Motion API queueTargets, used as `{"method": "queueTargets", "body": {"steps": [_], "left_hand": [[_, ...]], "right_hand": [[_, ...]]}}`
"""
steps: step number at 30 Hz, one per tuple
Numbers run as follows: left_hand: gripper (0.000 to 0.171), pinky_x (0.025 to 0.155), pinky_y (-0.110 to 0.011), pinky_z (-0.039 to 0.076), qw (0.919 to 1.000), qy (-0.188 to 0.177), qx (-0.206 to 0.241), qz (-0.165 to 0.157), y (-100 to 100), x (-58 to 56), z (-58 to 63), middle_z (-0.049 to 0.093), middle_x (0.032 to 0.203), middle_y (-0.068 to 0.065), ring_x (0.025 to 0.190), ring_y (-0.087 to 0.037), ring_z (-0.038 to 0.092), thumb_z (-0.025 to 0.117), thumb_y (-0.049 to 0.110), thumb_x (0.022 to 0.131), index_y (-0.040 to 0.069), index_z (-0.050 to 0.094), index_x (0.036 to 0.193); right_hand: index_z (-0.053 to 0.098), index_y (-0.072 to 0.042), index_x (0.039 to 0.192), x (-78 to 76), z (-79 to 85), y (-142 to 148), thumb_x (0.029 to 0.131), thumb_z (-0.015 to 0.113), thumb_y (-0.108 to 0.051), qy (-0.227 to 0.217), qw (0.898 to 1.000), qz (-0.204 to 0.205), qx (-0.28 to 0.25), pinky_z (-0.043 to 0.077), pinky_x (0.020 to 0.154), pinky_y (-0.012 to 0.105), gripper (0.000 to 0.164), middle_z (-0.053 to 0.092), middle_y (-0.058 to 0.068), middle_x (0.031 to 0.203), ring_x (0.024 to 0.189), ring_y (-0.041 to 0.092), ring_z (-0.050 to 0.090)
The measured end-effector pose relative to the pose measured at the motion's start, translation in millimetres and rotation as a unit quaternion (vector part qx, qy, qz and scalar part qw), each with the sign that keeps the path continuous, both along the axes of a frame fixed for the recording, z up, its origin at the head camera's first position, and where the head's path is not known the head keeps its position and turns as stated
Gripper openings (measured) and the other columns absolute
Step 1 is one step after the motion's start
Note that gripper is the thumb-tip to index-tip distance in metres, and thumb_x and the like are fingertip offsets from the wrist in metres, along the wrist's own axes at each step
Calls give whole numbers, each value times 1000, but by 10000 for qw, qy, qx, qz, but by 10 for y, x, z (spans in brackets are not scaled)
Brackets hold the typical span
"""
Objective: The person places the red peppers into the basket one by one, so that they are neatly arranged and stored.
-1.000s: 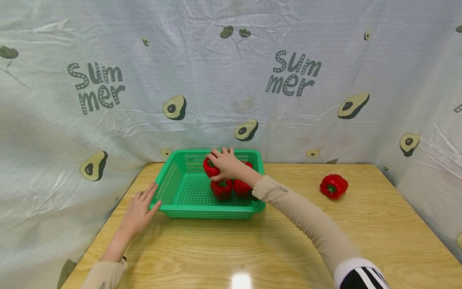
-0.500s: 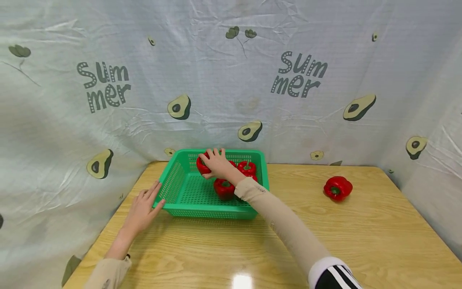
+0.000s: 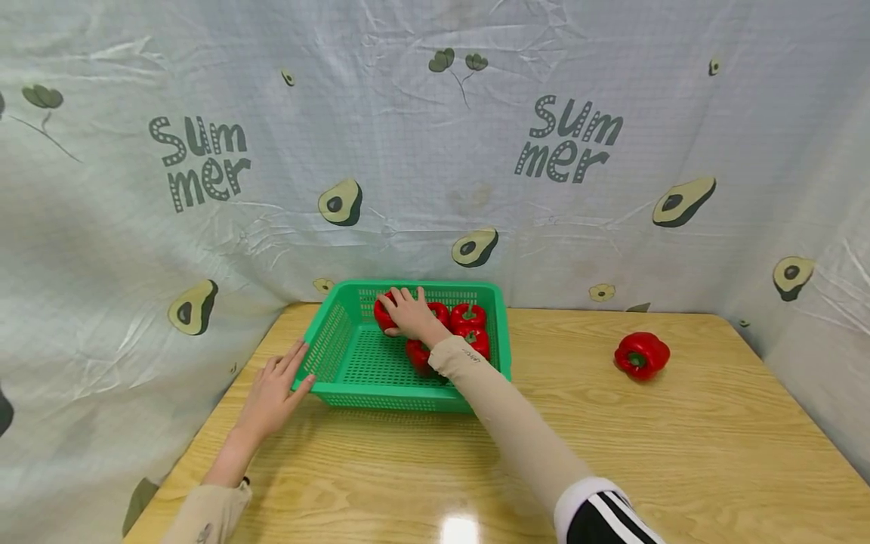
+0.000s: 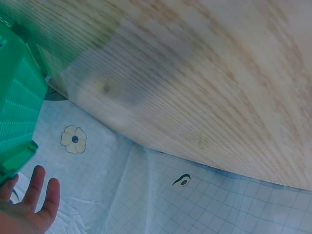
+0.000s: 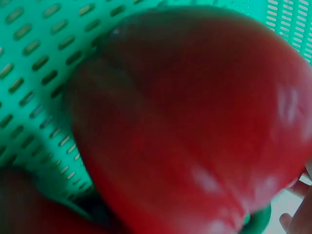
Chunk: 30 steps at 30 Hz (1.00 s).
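A red bell pepper point(image 3: 383, 316) is gripped by my right hand point(image 3: 411, 313) near the back of the green plastic basket point(image 3: 401, 399). In the right wrist view that bell pepper point(image 5: 190, 112) fills most of the picture, low against the basket's perforated surface. My left hand point(image 3: 268, 397) rests on the basket's left rim, its fingers extended. Part of the left hand point(image 4: 31, 207) shows beside the basket in the left wrist view. Several other red bell peppers point(image 3: 468, 314) sit in the basket's right half, partly hidden by my right hand and sleeve.
One more red bell pepper point(image 3: 642, 356) lies on its side on the wooden table point(image 3: 381, 476), to the right of the basket. A pale curtain point(image 3: 408, 136) with avocado prints hangs behind the table and along its sides.
My right hand has moved left over the basket and then lowered slightly with the bell pepper. More peppers show behind its wrist. The left hand keeps its place on the rim.
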<state>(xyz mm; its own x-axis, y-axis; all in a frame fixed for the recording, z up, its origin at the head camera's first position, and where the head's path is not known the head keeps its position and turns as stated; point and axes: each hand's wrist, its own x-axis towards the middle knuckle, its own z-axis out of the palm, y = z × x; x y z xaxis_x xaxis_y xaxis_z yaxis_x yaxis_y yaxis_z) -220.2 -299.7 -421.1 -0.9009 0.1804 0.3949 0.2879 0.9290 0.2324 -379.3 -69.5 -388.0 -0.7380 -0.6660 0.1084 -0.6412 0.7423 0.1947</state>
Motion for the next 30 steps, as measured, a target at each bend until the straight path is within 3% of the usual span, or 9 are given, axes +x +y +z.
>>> {"method": "queueTargets", "body": {"steps": [10, 20, 30], "left_hand": [[56, 83, -56, 34, 9998, 164, 32, -53, -9, -2, -16, 33, 142, -19, 110, -40, 41, 49, 27, 91, 2, 32, 138], [57, 84, -57, 33, 9998, 168, 85, -95, 6, -10, -3, 34, 140, -20, 109, -40, 42, 51, 25, 89, 2, 32, 138], [56, 83, -55, 34, 9997, 222, 113, -87, 2, 0, -17, 33, 141, -20, 108, -39, 42, 50, 26, 90, 1, 33, 137]], "right_hand": [[27, -36, 137, -47, -100, -94, 85, 49, -47, -388, 9992, -30, 92, 23, 107, 45, 58, 22, 10, 146, 130, 28, 28], [39, -38, 130, -103, -100, -127, 86, 57, -31, -1092, 9939, -98, -119, 19, 106, 51, 48, 23, 6, 147, 131, 28, 28], [40, -39, 131, -39, -61, -133, 88, 54, -23, -1196, 9924, -243, -167, 15, 107, 52, 47, 21, 6, 149, 132, 28, 29]]}}
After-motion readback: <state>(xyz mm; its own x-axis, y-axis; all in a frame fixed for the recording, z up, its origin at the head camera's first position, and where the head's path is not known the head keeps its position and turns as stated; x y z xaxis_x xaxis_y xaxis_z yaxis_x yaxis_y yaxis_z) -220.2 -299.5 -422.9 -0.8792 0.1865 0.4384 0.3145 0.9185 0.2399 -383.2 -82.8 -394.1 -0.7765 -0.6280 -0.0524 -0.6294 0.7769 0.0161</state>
